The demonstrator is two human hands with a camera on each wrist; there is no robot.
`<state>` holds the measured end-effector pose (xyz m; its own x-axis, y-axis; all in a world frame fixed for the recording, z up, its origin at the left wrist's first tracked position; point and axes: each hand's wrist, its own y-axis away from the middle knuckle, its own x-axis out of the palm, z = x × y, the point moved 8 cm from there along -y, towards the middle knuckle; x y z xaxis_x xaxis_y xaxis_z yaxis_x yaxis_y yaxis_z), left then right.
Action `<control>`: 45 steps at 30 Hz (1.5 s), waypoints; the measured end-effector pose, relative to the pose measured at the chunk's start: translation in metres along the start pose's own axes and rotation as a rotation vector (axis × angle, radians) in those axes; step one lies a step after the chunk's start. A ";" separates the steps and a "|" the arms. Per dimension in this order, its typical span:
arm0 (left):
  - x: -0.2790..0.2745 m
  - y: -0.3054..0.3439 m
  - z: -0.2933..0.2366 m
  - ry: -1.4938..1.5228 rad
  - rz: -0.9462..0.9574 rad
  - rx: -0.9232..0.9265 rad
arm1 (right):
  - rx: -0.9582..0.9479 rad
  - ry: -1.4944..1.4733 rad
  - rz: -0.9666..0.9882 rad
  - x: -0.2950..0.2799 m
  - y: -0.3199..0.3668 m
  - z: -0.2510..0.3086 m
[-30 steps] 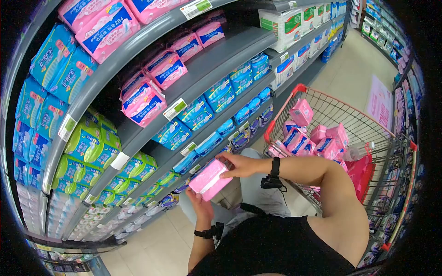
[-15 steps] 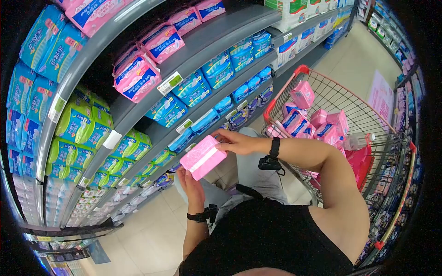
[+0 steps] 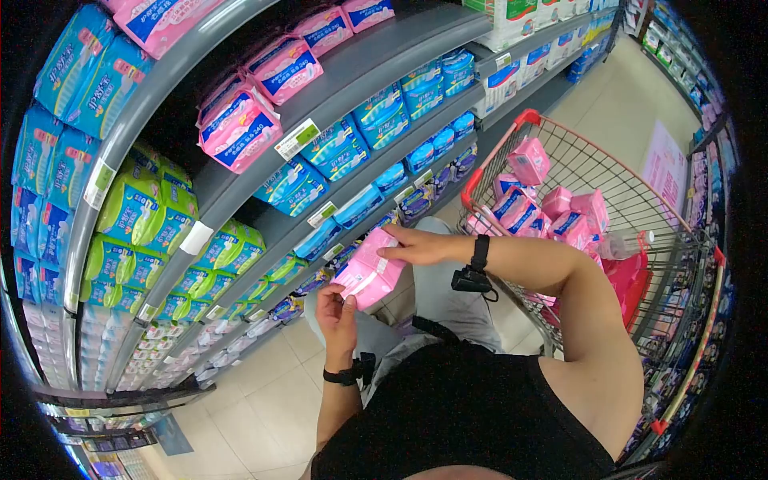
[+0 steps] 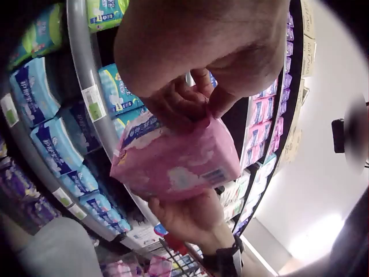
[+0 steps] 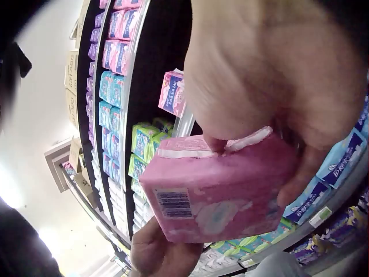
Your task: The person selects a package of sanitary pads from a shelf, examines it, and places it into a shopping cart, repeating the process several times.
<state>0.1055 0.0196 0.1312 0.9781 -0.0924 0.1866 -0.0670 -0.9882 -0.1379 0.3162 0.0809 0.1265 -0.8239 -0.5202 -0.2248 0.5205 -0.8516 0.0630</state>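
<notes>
While the pink pack (image 3: 370, 268) sits tilted in front of the shelves (image 3: 376, 76), the left hand (image 3: 338, 308) pinches its lower end and the right hand (image 3: 416, 244) curls over its upper end, fingertips seemingly on the seam, though partly hidden. A shopping cart (image 3: 624, 192) stands beside the right arm.

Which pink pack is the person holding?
Find the grey shelves on the left and the red-rimmed cart on the right. Between them, the left hand and right hand hold one pink pack. Unlike the other pink packs, it sits on no shelf and not in the cart.
</notes>
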 end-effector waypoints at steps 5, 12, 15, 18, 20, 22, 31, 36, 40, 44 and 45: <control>0.002 0.001 -0.005 0.024 -0.024 -0.028 | -0.007 0.002 0.013 0.004 -0.006 -0.015; 0.016 -0.001 -0.010 0.070 -0.005 -0.040 | -0.020 0.082 0.015 0.007 -0.002 -0.015; 0.017 0.000 -0.008 0.081 0.007 -0.063 | 0.013 0.090 0.039 0.008 -0.002 -0.015; 0.017 0.000 -0.006 0.081 0.061 -0.057 | 0.035 0.072 0.069 0.008 -0.001 -0.011; 0.019 0.000 -0.006 0.083 0.089 -0.062 | 0.036 0.053 0.080 0.010 0.000 -0.013; 0.020 0.001 -0.003 0.091 0.102 -0.080 | 0.035 0.033 0.093 0.012 0.000 -0.013; 0.013 -0.005 -0.002 -0.013 0.043 0.000 | -0.032 -0.193 0.126 0.015 -0.001 -0.010; 0.002 -0.008 0.023 0.024 -0.002 -0.157 | -0.156 -0.142 0.057 0.010 0.004 0.010; 0.009 0.001 0.041 0.356 0.003 -0.400 | -0.371 0.381 -0.075 0.008 0.013 0.046; 0.015 0.003 0.038 0.112 0.040 -0.303 | -0.376 0.399 0.056 0.020 0.018 0.053; 0.014 0.003 0.037 0.113 0.052 -0.295 | -0.395 0.383 0.049 0.019 0.019 0.055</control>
<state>0.1266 0.0197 0.0970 0.9449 -0.1408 0.2956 -0.1870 -0.9731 0.1343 0.2982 0.0515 0.1774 -0.6942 -0.4350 -0.5734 0.6618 -0.6990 -0.2710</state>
